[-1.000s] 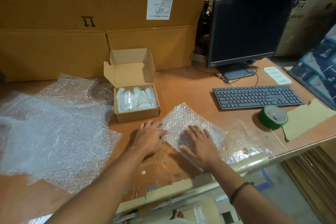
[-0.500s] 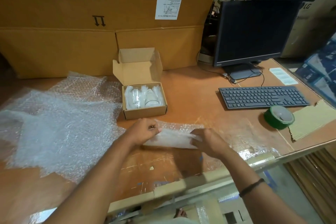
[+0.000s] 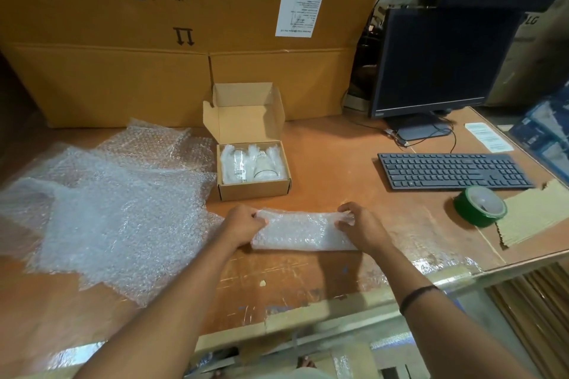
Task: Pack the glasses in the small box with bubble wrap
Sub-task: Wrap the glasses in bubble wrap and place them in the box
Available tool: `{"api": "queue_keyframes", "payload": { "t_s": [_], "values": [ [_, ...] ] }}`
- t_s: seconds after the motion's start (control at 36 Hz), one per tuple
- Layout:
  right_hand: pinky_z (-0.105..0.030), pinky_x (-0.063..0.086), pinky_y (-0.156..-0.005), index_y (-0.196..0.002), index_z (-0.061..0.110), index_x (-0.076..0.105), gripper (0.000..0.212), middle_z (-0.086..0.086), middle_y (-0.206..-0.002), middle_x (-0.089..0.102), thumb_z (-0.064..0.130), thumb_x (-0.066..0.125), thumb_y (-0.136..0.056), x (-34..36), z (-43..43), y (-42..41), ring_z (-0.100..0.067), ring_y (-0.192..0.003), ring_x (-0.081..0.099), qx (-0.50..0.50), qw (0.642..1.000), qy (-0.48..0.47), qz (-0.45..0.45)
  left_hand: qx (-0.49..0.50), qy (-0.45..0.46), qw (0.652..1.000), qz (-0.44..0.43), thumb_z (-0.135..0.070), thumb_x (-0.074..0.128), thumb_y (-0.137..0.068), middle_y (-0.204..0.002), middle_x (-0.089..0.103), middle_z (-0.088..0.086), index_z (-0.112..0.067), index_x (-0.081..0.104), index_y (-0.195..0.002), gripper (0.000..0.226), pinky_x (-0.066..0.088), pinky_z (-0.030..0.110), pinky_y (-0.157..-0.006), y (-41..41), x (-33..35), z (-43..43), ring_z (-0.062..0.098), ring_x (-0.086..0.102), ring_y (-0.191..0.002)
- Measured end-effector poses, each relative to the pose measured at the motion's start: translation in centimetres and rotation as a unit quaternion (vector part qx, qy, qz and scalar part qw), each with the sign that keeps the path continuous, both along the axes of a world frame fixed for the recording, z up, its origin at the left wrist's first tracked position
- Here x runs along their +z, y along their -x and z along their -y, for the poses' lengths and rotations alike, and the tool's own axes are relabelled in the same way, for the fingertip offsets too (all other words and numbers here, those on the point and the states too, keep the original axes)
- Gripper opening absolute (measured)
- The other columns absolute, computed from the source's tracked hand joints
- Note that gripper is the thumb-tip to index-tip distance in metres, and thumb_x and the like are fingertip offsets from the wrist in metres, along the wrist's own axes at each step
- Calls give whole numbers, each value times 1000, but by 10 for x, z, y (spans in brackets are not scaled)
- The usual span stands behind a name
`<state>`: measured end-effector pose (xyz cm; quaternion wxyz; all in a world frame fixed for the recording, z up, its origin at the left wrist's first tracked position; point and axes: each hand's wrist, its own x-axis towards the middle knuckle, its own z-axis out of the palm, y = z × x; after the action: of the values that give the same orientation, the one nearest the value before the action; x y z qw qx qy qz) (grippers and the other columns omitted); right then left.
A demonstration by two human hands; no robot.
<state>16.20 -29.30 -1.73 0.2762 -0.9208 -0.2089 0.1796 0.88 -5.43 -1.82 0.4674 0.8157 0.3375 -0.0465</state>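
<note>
On the worktop (image 3: 323,138), my left hand (image 3: 243,226) and right hand (image 3: 358,229) pinch the folded bubble wrap pad (image 3: 303,232); next it tops the glasses (image 3: 251,163) in the small box (image 3: 254,189).

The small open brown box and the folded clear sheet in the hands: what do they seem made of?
The small open brown box looks like matt cardboard: plain brown, creased flaps. The folded clear sheet is probably plastic bubble wrap: translucent, glossy, dotted with bubbles.
</note>
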Motion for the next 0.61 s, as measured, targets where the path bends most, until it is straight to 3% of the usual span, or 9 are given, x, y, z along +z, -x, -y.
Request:
{"api": "queue_keyframes", "payload": {
  "t_s": [0.06,0.11,0.19,0.25,0.33,0.42,0.47,0.56,0.61],
  "values": [
    [-30,49,-71,-121,27,57,34,-1,-107,68,28,67,-88,-2,-1,3,-19,-88,60,7,998,52,44,2,-26,1000,-5,-21,65,-91,-69,62,2,-9,68,-88,13,39,25,-55,-3,-2,5,15,53,-55],
    [-28,47,-72,-125,27,56,37,0,-116,65,28,65,-89,-6,-1,7,-17,-95,58,19,993,75,85,5,-72,997,-17,-27,67,-91,-72,61,-3,-13,63,-112,26,40,24,-53,-2,0,11,11,52,-54],
    [-28,47,-82,-130,28,49,43,-2,-129,53,34,64,-90,-15,3,14,-17,-107,52,12,991,78,109,-4,-164,986,-5,-40,68,-87,-92,62,-5,-24,50,-130,49,55,35,-70,1,-4,13,11,60,-69],
    [-33,51,-88,-135,27,42,53,-5,-133,47,38,65,-89,-18,4,15,-19,-110,51,6,988,86,125,-12,-195,980,45,-42,68,-86,-113,56,-4,-26,47,-133,53,55,40,-80,6,-8,13,12,58,-86],
    [-31,49,-90,-134,25,43,53,-7,-134,45,39,65,-89,-18,6,14,-20,-111,48,11,980,102,171,-87,-241,958,130,-53,61,-86,-133,43,-8,-30,53,-133,53,46,41,-99,22,-15,9,10,44,-114],
    [-32,43,-87,-115,23,61,28,-4,-125,54,39,62,-92,-16,8,16,-21,-105,50,56,958,75,270,-227,-285,928,74,-86,41,-70,-150,32,-12,-40,48,-137,82,27,51,-112,35,-20,5,14,26,-136],
    [-34,42,-82,-100,23,70,33,0,-115,60,49,50,-94,-17,12,18,-21,-100,53,113,944,61,304,-270,-292,917,31,-94,37,-62,-155,24,-17,-43,42,-140,94,14,48,-117,39,-25,5,13,16,-142],
    [-39,41,-90,-102,27,70,62,7,-114,63,74,31,-87,-23,21,20,-17,-106,52,210,933,90,278,-263,-288,920,31,-77,55,-73,-155,23,-20,-43,42,-140,77,7,43,-117,37,-27,6,11,14,-144],
    [-38,38,-98,-113,29,64,67,11,-123,57,82,36,-82,-27,29,19,-15,-115,47,231,938,103,237,-243,-297,922,44,-66,56,-82,-153,31,-20,-42,49,-136,59,10,40,-116,34,-25,8,10,19,-142]
  ]
}}
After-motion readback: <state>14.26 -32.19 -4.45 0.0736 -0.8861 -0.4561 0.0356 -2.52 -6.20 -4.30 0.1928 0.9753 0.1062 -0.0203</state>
